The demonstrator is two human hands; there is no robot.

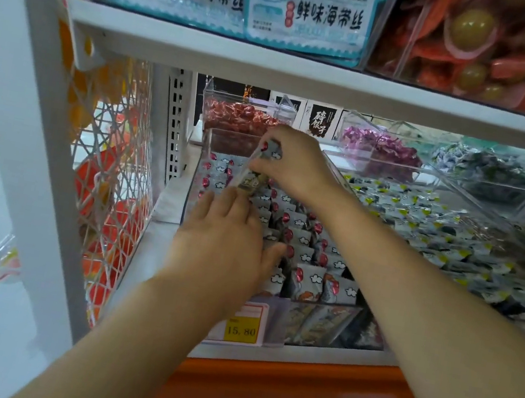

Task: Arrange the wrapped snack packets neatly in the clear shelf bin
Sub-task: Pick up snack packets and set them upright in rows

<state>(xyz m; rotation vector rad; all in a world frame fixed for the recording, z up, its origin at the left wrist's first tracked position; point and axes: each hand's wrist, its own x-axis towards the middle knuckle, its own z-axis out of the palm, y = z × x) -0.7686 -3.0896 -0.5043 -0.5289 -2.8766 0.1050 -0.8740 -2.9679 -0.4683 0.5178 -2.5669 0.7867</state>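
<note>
A grey cloud-printed snack packet (261, 165) is pinched in the right hand (295, 162) above the clear plastic shelf bin (199, 171), where packet rows (302, 240) steadied by the flat-fingered left hand (225, 244) could be toppled by careless insertion.

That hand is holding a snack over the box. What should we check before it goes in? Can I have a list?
1. Right hand has the held packet pinched in its fingers: ok.
2. Left hand lies flat on the standing packets, steadying them: ok.
3. A gap is open below the held packet: cannot tell, the hands hide that spot.
4. Held packet is upright like the others: not ok, it is tilted.
5. Front rows in the clear bin stand neatly: ok.
</note>
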